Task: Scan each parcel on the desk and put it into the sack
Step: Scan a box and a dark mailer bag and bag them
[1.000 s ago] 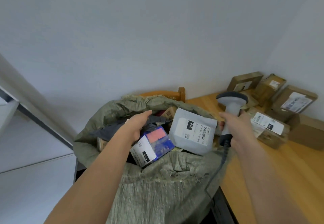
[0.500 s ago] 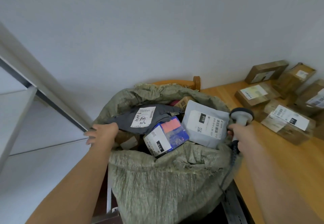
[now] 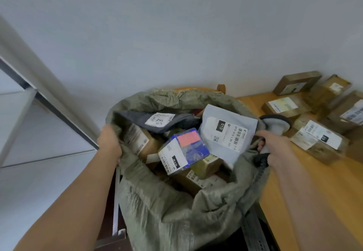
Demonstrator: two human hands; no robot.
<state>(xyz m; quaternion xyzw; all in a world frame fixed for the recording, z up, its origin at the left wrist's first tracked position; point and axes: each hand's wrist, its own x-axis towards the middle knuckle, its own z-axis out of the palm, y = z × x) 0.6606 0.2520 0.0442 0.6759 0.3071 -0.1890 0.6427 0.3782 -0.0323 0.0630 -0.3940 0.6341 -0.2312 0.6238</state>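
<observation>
Fingers of the left hand (image 3: 109, 142), which were inside the sack (image 3: 176, 211) a second ago, are now curling over its left rim, while the right hand (image 3: 275, 146) is gripping the scanner (image 3: 275, 124) against the right rim. Both are spreading the mouth wider, probably settling the blue-and-pink parcel (image 3: 184, 148) and making room for the boxes (image 3: 318, 140) waiting on the desk (image 3: 314, 191).

1 sack (image 3: 172, 217), 1 scanner (image 3: 275, 123), 2 hands. In sack: 2 mailers, grey (image 3: 227, 130) & dark (image 3: 157, 121), 1 blue box (image 3: 186, 148), approx 3 brown boxes. Desk far right: approx 5 boxes.
</observation>
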